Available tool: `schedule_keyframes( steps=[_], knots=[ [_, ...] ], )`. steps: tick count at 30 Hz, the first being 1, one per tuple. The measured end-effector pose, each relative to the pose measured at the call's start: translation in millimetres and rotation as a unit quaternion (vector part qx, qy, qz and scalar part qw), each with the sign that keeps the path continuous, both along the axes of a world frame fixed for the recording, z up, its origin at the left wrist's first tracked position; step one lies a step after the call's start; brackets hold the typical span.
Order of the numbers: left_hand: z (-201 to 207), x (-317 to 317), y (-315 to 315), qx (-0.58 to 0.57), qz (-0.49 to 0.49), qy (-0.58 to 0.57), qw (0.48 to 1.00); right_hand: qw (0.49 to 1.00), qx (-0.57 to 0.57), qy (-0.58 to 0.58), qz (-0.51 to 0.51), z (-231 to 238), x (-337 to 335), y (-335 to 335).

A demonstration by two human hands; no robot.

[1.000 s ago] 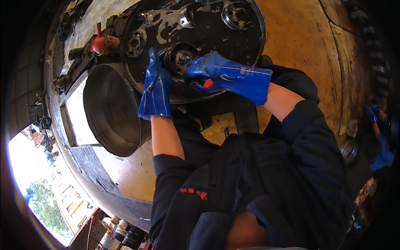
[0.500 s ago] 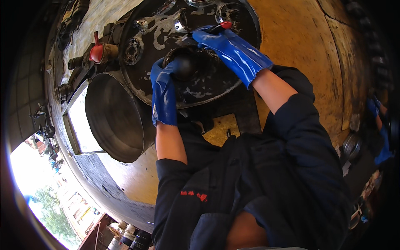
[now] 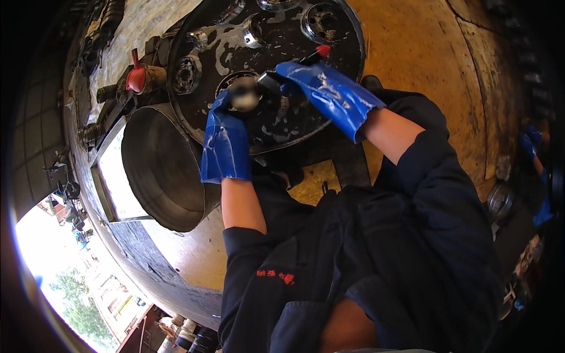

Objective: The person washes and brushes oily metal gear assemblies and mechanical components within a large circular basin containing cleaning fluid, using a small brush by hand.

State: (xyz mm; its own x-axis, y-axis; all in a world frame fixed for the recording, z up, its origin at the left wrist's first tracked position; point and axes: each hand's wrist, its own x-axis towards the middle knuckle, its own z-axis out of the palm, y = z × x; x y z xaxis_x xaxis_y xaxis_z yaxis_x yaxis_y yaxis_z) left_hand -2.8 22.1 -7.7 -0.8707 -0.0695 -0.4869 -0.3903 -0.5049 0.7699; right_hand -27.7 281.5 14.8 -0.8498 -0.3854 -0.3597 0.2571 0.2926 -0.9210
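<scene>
Over a large round black tray [image 3: 282, 132], both my hands are in blue rubber gloves. My left hand [image 3: 226, 132] grips the near-left side of a round metal ring part [image 3: 235, 76], its fingers partly hidden by a blurred patch. My right hand [image 3: 326, 88] is closed around a hand tool [image 3: 271, 80] with a red-ended handle and a flat, dark and silvery head; its exact kind is unclear. The tool's head is at the ring's right side; whether it touches cannot be told. Several wet metal rings, one a large bearing-like ring [image 3: 322, 25], lie on the tray amid pale liquid.
A big open metal drum [image 3: 168, 170] lies tilted left of the tray. Beyond it, a red funnel-like piece [image 3: 136, 78] rests by a round fitting. A yellowish worn surface [image 3: 418, 88] spreads at the right. At the far right, another person's blue glove [image 3: 541, 209] shows.
My right hand and the tool have moved nearer to me. The tool's flat head now shows at the ring. My left hand has shifted slightly left and toward me.
</scene>
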Motion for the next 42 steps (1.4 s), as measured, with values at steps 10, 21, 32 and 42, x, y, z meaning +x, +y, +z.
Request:
schedule_keyframes(
  steps=[10,21,32,42],
  knots=[
    [-28,7,-1,-0.177,-0.118,0.142,0.967,0.993,0.078,-0.044,-0.079,-45,-9,17],
    [31,7,33,-0.176,-0.045,-0.043,0.982,0.995,0.071,-0.071,0.028,-17,7,0],
    [56,7,34,-0.446,-0.127,0.045,0.885,0.873,0.080,0.468,0.111,14,35,-9],
    [52,4,32,-0.453,-0.142,0.044,0.879,1.000,-0.018,-0.015,-0.004,62,45,15]
  ],
)
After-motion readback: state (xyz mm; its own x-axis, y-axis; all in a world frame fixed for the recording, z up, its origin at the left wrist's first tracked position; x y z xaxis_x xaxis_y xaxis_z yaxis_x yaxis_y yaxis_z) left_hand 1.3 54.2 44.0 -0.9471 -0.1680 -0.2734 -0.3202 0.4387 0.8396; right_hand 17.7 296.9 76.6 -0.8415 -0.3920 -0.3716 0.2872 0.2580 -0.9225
